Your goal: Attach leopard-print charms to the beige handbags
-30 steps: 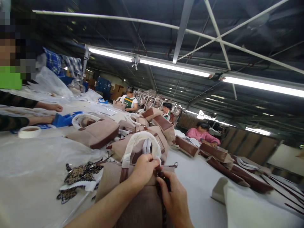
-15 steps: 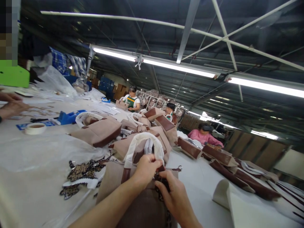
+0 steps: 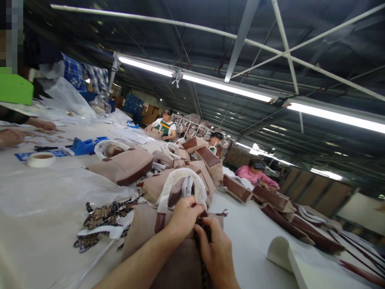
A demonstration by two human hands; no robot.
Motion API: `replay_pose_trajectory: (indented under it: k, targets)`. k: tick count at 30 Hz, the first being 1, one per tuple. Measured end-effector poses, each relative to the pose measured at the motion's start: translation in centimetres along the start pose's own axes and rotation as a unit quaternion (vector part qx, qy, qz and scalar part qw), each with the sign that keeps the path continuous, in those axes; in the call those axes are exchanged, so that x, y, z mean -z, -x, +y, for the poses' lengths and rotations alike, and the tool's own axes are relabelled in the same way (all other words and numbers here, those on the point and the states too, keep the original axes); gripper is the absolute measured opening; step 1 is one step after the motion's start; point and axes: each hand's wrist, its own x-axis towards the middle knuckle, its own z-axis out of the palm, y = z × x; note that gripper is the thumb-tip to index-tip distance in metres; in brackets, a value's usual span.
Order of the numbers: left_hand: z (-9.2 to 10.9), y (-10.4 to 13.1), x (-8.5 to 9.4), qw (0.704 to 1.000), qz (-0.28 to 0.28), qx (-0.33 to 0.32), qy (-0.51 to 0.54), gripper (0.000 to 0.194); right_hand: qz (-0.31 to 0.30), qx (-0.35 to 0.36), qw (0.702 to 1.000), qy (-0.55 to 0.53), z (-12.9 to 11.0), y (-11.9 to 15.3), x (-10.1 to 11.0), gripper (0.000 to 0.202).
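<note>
A beige handbag [image 3: 144, 233] with brown leather tabs and a white-wrapped handle [image 3: 165, 192] is directly before me. My left hand [image 3: 185, 214] pinches the brown leather tab at the foot of the handle, on the bag's right part. Just below and to the right, my right hand [image 3: 215, 245] has its fingers closed around the upper end of a dark leopard-print piece that hangs down the bag's front. The fingers hide most of the metal clip between the hands. More leopard-print pieces [image 3: 104, 216] with white wrapping lie left of the bag.
More handbags [image 3: 129, 164] are heaped beyond mine, others [image 3: 273, 198] lie to the right. A tape roll [image 3: 41, 159] and a blue dispenser [image 3: 86, 146] sit at the left, near another person's hands [image 3: 43, 123]. Further people work behind. A curled white sheet [image 3: 306, 261] lies right.
My right hand has turned slightly and its fingers have drawn closer together at the tab. At the far left, the other person's hands have moved apart. The view has shifted slightly.
</note>
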Motion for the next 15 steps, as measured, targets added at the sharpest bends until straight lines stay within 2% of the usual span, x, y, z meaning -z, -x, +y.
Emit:
replay_pose_trajectory:
  k: [5, 11, 15]
  targets:
    - [0.1, -0.1, -0.1, 0.999, 0.012, 0.010, 0.034, 0.017, 0.070, -0.018, 0.997, 0.033, 0.1, 0.1, 0.0, 0.021]
    - [0.2, -0.2, -0.3, 0.999, 0.033, 0.005, 0.042, 0.020, 0.087, 0.003, 0.995, 0.045, 0.1, 0.1, -0.1, 0.024]
    - [-0.2, -0.9, -0.5, 0.998, 0.051, -0.002, 0.044, 0.019, 0.106, -0.027, 0.991, 0.074, -1.2, 0.3, -0.6, 0.031]
